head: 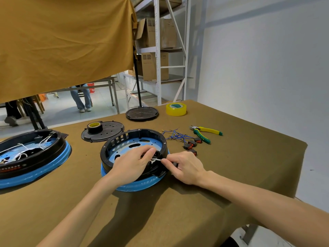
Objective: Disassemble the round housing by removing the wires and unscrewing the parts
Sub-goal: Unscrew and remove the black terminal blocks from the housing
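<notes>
Brown cloth covers the counter (231, 175); at frame centre I see the round housing (124, 139). My left grip (132, 165) curls inside its rim, and my right grip (185, 166) pinches a white wire (157, 159) there.

Yellow tape roll (176, 109), green-yellow pliers (204, 133), mustard cloth (65, 41) hanging behind, cardboard boxes (154, 65) on metal shelving (157, 50)

I see my two hands (131, 165) bare, no gloves, rings or watch, forearms uncovered with no sleeves in view.
</notes>
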Tool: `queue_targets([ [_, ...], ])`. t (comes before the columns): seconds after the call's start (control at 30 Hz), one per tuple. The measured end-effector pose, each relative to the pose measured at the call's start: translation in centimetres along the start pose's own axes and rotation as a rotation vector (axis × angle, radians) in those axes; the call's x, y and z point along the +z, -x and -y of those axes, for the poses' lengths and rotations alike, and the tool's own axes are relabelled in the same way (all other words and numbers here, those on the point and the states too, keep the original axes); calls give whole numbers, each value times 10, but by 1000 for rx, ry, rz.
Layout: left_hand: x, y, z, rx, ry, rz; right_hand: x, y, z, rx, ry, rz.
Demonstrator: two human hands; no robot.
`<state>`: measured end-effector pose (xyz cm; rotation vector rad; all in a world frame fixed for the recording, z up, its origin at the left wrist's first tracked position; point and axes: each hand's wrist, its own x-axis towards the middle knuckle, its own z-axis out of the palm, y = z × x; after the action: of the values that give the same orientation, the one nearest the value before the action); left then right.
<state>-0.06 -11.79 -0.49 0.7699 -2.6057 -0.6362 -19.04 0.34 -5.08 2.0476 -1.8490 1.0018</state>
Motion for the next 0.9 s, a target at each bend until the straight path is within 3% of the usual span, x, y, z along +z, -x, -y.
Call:
queue_targets([
  [0.23,-1,0,-1,18,37,24,-11,0,2,37,54,120],
  [0.4,0,-1,0,16,27,8,-48,34,-24,10,270,117],
  [0.57,2,-1,0,10,19,-14,-62,41,-34,268,493,162],
  [0.73,5,2,-3,7,7,-69,-45,16,-23,426,561,213],
  [0.8,6,3,-2,13,4,-74,-41,5,-16,384,526,94],
  [0.9,4,3,-2,25,-1,-79,-46,-15,3,206,190,-65],
])
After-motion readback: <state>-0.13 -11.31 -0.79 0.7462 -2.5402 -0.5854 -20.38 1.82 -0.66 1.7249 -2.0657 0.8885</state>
